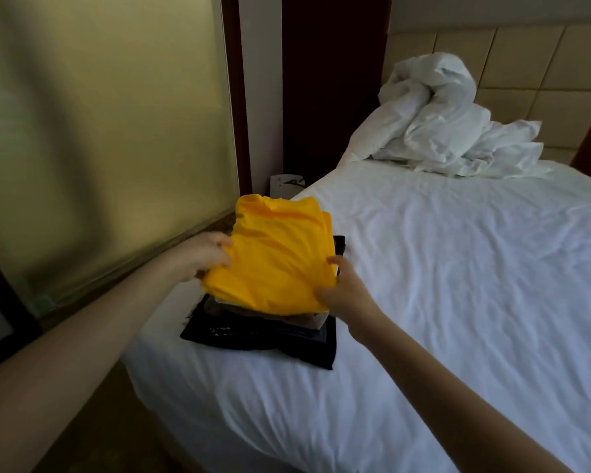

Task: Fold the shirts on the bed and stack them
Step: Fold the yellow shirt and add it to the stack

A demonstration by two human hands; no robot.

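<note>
The folded bright yellow cotton shirt (pixel 277 257) lies directly over the low stack of folded dark shirts (pixel 263 339) and covers most of it. I cannot tell whether it already rests on the stack or is held just above it. The left hand (pixel 209 256) grips the shirt's edge at the stack's left side, fingers curled over the cloth. The right hand (pixel 342 291) pinches the edge at the stack's near right side.

A folded beige garment (pixel 309 319) peeks out of the stack just under the yellow. The stack sits on a corner of the white-sheeted bed (pixel 458 285), whose bare sheet spreads to the stack's right. A crumpled white duvet (pixel 440 114) lies well beyond the stack.

The step appears to be placing this shirt on top. It looks skewed against the layers below, with its far end reaching past the stack's far edge. It would be best to turn it square, lower it flat, then slide both sets of fingers out sideways so the folds are not dragged open. Pressure should stay light, since the stack is close to the mattress edge on its left.
</note>
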